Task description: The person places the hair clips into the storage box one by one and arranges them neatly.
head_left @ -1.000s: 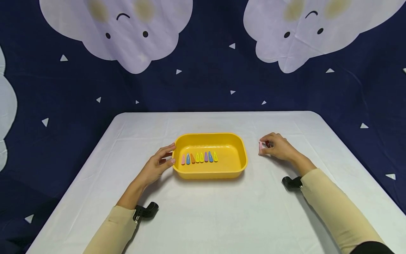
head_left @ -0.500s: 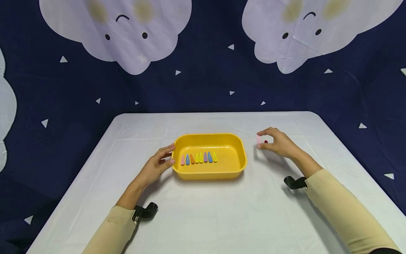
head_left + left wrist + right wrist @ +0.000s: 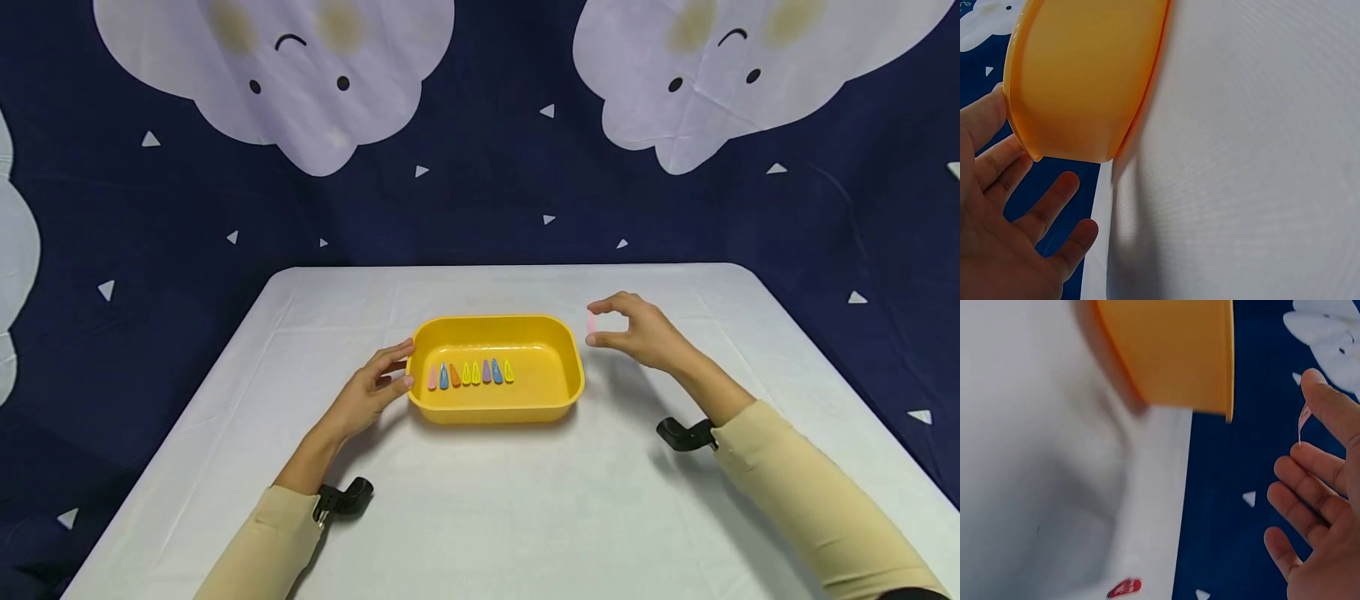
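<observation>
A yellow plastic tray (image 3: 491,414) stands mid-table, with a row of several snap hair clips (image 3: 476,373) in pink, blue, orange, yellow and purple lying inside. My left hand (image 3: 366,398) holds the tray's left end, thumb and fingertips at the rim; in the left wrist view its lower fingers spread free of the tray. Off the tray's right end, raised above the table, my right hand (image 3: 647,335) pinches a pink snap hair clip (image 3: 592,323) between thumb and forefinger. The right wrist view shows that pink clip edge-on, the other fingers loosely bent.
A red hair clip (image 3: 1124,587) lies on the table in the right wrist view; my right hand covers it in the head view. White cloth covers the table (image 3: 510,508). Behind hangs a dark blue curtain (image 3: 495,200) with clouds and triangles.
My right hand has lifted the pink hair clip off the table and carried it left toward the tray, away from the red clip. My left hand and the tray stay in place.
</observation>
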